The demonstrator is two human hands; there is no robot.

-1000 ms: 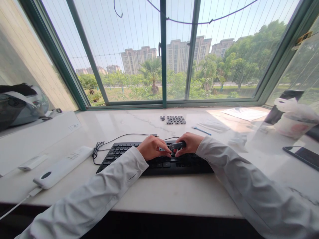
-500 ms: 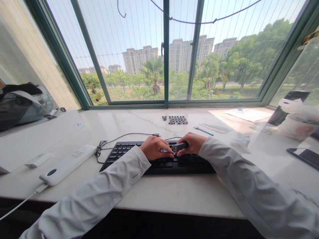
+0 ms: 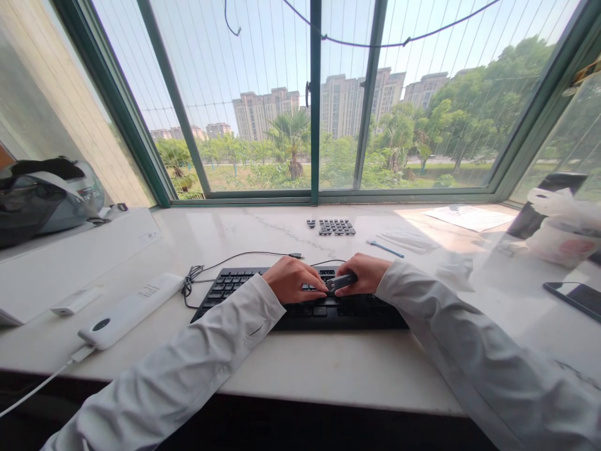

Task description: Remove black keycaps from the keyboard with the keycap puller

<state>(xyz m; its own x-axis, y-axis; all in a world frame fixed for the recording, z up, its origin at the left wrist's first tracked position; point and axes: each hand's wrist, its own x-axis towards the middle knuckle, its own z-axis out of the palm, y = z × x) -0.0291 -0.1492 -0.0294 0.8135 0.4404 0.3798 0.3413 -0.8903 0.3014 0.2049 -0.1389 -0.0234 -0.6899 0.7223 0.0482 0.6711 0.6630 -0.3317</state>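
A black keyboard lies on the counter, with bare key positions showing around its middle and right. My right hand is closed around a short, dark grey tool with a metallic tip, which points left and down at the keys. My left hand rests over the keyboard's middle, thumb and fingers pinched together right by that tip. Anything between those fingertips is too small to make out. Beyond the keyboard, loose black keycaps are laid out in rows.
A thin blue stick and clear plastic bags lie behind my right hand. Further right are a phone and a bagged tub. On the left sit a white power bank, a coiled cable and a helmet.
The tool in my right hand has tilted slightly, its tip staying near the left fingertips. My left hand has barely moved. The whole view has shifted a little.
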